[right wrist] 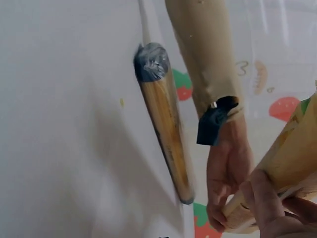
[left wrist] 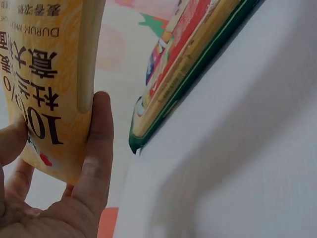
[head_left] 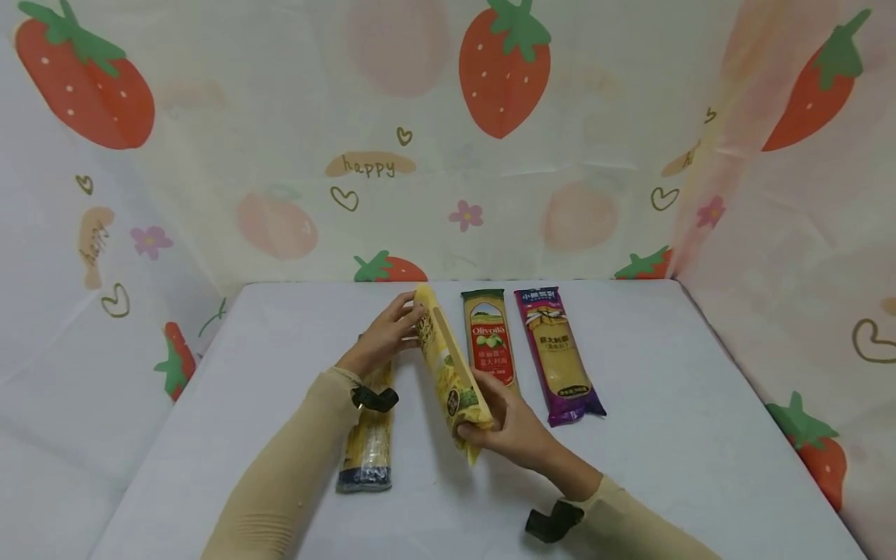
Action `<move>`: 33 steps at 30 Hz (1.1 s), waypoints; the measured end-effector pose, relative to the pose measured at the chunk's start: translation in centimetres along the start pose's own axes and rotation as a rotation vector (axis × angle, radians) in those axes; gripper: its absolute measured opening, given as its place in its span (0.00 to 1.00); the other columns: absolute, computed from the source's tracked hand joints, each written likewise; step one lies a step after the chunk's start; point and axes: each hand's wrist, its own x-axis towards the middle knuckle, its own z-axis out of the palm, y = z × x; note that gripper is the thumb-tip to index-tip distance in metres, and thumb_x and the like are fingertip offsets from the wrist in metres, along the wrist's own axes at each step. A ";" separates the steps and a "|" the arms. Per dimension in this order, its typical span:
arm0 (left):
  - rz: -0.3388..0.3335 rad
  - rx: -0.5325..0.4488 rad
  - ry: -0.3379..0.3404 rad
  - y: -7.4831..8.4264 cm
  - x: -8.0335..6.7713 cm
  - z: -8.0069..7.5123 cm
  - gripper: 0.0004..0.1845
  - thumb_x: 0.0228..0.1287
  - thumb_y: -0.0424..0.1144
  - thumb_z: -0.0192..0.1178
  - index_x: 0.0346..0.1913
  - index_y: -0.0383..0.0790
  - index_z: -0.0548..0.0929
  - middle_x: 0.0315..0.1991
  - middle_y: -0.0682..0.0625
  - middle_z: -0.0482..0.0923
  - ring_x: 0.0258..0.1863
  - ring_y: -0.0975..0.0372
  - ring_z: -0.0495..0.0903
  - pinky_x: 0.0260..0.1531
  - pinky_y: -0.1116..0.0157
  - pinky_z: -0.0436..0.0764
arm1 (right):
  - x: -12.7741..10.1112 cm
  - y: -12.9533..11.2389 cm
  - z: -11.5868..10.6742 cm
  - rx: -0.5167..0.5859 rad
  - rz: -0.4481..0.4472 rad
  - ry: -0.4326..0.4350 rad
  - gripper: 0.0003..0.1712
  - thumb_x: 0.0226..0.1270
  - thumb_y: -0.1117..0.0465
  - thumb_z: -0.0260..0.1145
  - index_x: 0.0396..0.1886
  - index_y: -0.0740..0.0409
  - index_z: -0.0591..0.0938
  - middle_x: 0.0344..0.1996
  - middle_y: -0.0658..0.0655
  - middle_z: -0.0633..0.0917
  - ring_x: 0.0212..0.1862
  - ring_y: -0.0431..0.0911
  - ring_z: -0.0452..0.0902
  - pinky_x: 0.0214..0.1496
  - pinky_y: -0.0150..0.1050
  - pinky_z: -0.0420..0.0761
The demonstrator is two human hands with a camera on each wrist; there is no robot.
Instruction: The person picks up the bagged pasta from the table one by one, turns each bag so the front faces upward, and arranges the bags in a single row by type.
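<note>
Both hands hold a long yellow pasta packet (head_left: 448,365) tilted on its edge above the white table (head_left: 665,435). My left hand (head_left: 389,330) grips its far end, thumb and fingers (left wrist: 96,148) around the yellow packet (left wrist: 44,89). My right hand (head_left: 507,424) grips the near end; its fingers (right wrist: 262,198) curl round the yellow packet (right wrist: 290,158). A dark-ended spaghetti packet (head_left: 367,443) lies under my left forearm, and the same dark-ended packet (right wrist: 163,119) shows in the right wrist view. To the right lie a green-and-red packet (head_left: 488,342) and a purple packet (head_left: 560,354).
Strawberry-print cloth walls (head_left: 490,155) enclose the table at the back and both sides. The green-and-red packet (left wrist: 188,64) lies close to my left hand. Bare tabletop extends to the right of the purple packet and along the front edge.
</note>
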 end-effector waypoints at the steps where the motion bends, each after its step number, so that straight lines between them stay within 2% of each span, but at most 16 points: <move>1: 0.001 0.001 0.009 -0.1 0.0 0.0 0.30 0.87 0.52 0.53 0.84 0.54 0.61 0.80 0.39 0.62 0.64 0.46 0.80 0.57 0.55 0.85 | 0.0 -0.1 -0.1 -0.022 0.001 0.002 0.47 0.71 0.65 0.75 0.85 0.55 0.63 0.73 0.66 0.73 0.70 0.61 0.76 0.64 0.44 0.85; 7: -0.021 0.032 0.094 -0.5 -0.1 -0.2 0.34 0.85 0.52 0.56 0.85 0.47 0.60 0.79 0.35 0.61 0.60 0.47 0.81 0.60 0.49 0.83 | -0.1 -0.7 -0.5 -0.146 0.045 0.012 0.44 0.73 0.61 0.76 0.83 0.57 0.67 0.68 0.64 0.80 0.64 0.56 0.82 0.62 0.38 0.85; 12: -0.060 0.046 0.194 -0.5 -0.2 -0.4 0.39 0.81 0.53 0.62 0.83 0.39 0.61 0.79 0.35 0.59 0.58 0.49 0.81 0.60 0.52 0.84 | -0.1 -0.8 -0.6 -0.135 0.101 -0.026 0.42 0.74 0.61 0.76 0.82 0.57 0.68 0.66 0.62 0.81 0.63 0.54 0.83 0.62 0.38 0.85; 16: -0.072 0.035 0.230 -0.5 -0.3 -0.6 0.38 0.79 0.54 0.65 0.79 0.38 0.65 0.78 0.36 0.61 0.57 0.50 0.81 0.59 0.54 0.85 | -0.2 -0.8 -0.6 -0.146 0.108 -0.019 0.42 0.73 0.62 0.76 0.82 0.57 0.69 0.66 0.61 0.81 0.64 0.54 0.83 0.63 0.38 0.85; 20: -0.075 -0.008 0.188 -0.3 -0.5 -0.9 0.35 0.81 0.52 0.63 0.80 0.42 0.64 0.72 0.34 0.69 0.56 0.52 0.83 0.60 0.54 0.84 | -0.4 -0.6 -0.5 -0.139 0.101 0.008 0.44 0.73 0.62 0.76 0.83 0.56 0.67 0.67 0.62 0.80 0.66 0.56 0.81 0.63 0.37 0.84; 24: -0.106 -0.096 0.110 -0.1 -0.8 -1.3 0.33 0.85 0.45 0.58 0.83 0.46 0.58 0.66 0.36 0.76 0.55 0.57 0.84 0.61 0.58 0.82 | -0.6 -0.5 -0.4 -0.092 0.102 0.048 0.49 0.72 0.65 0.76 0.86 0.49 0.62 0.71 0.64 0.77 0.69 0.57 0.79 0.62 0.39 0.85; 29: -0.159 -0.187 0.047 0.4 -1.1 -1.8 0.34 0.87 0.37 0.53 0.86 0.52 0.53 0.67 0.35 0.69 0.55 0.51 0.84 0.53 0.55 0.87 | -0.7 -0.3 -0.2 -0.010 0.123 0.090 0.55 0.71 0.67 0.76 0.87 0.39 0.55 0.74 0.67 0.76 0.65 0.59 0.82 0.56 0.41 0.88; 33: -0.176 -0.196 0.044 0.6 -1.3 -2.0 0.36 0.85 0.36 0.55 0.86 0.55 0.54 0.68 0.33 0.67 0.53 0.48 0.85 0.49 0.52 0.90 | -0.6 -0.1 -0.1 -0.002 0.131 0.098 0.56 0.70 0.67 0.78 0.87 0.41 0.55 0.75 0.66 0.76 0.64 0.57 0.83 0.56 0.40 0.89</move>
